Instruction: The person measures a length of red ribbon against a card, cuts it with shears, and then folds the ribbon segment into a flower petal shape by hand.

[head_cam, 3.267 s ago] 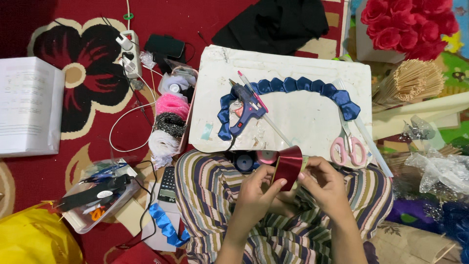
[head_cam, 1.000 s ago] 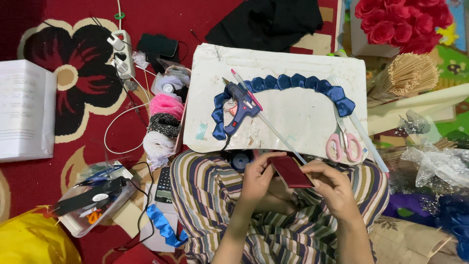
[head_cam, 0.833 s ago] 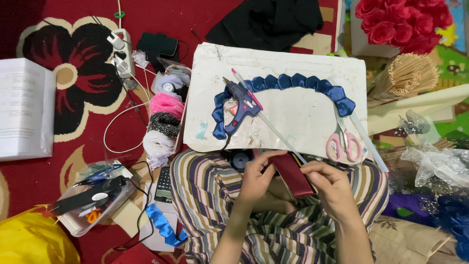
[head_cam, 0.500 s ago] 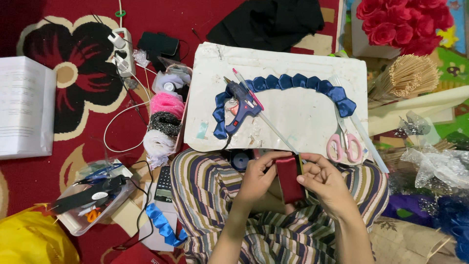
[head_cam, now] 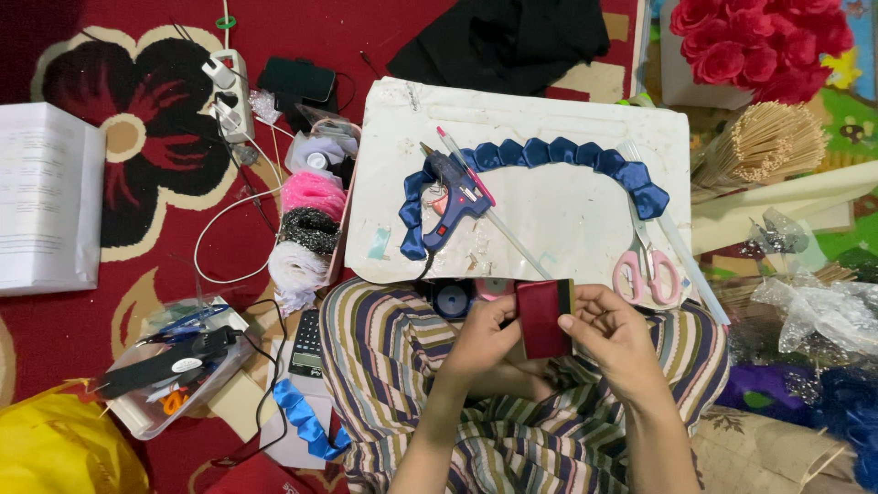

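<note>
1. A dark red rectangular piece of ribbon fabric (head_cam: 541,316) is held over the lap, just below the near edge of a white, stained rectangular work board (head_cam: 567,215).
2. The left hand (head_cam: 480,340) is closed on the fabric's left edge, thumb and fingers pinching it.
3. The right hand (head_cam: 611,334) is pinched on the right edge, near the top corner; the fingertips are pressed against the cloth.
4. The lap is covered by striped cloth in purple, green and cream (head_cam: 384,366).
5. The board is laid on the floor, on a red carpet with a black and cream flower pattern (head_cam: 137,137).
6. On the board are seen an arch of folded blue satin ribbon pieces (head_cam: 567,155), a blue glue gun (head_cam: 450,194) with a clear glue stick, and pink-handled scissors (head_cam: 647,271).
7. Left of the board, rolls of pink, black and white trim (head_cam: 306,233) are stacked; a white power strip (head_cam: 230,91) lies beyond them.
8. A clear plastic tray of small tools (head_cam: 174,366) and a loose blue ribbon strip (head_cam: 306,421) lie at the near left.
9. Red fabric roses (head_cam: 759,41) and a bundle of wooden skewers (head_cam: 764,142) are noted at the far right.
10. An open white booklet (head_cam: 46,197) lies at the left edge.
</note>
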